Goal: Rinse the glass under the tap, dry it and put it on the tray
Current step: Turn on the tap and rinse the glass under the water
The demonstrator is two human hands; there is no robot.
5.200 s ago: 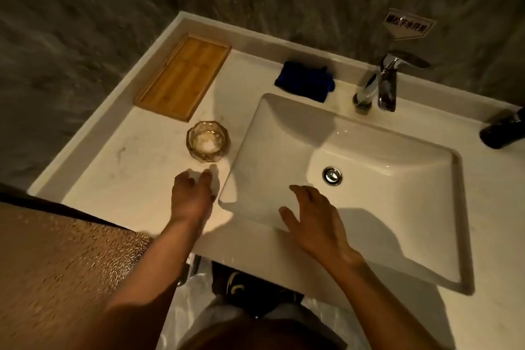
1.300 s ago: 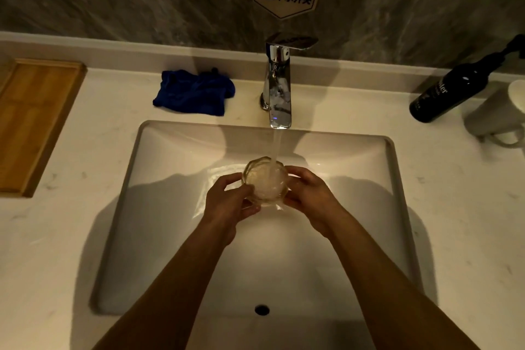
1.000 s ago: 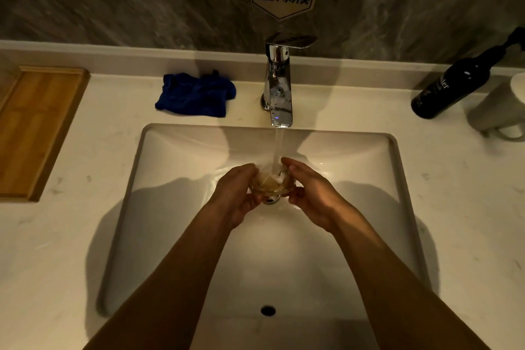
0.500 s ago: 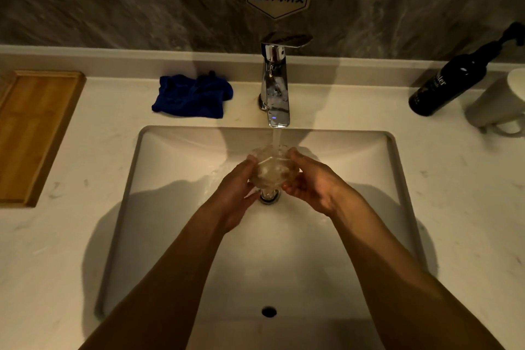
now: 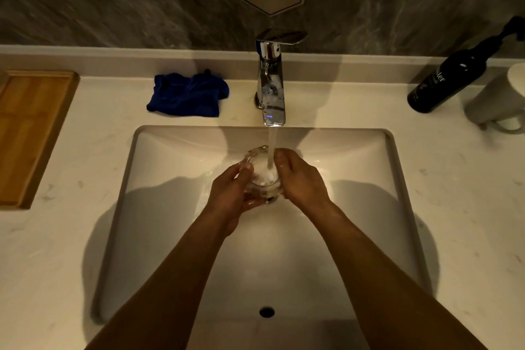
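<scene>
The rinse is in hand: the left hand (image 5: 231,193) and right hand (image 5: 302,179) curl their fingers round the glass (image 5: 262,172) under the tap (image 5: 271,85) over the sink (image 5: 170,150), so next, I judge, comes the blue cloth (image 5: 187,95).

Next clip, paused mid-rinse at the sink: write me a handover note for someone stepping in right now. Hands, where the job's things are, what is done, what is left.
Hands: the left hand and the right hand both grip the glass from its sides, over the sink.
Things: the tap is running and the stream falls into the glass. The blue cloth lies on the counter left of the tap. The wooden tray sits at the far left of the counter, nothing showing on it.
Done: glass picked up and under the water; the rinse is under way.
Left: finish the rinse, shut off the tap, dry the glass, probably with the cloth, then set it on the tray.
</scene>
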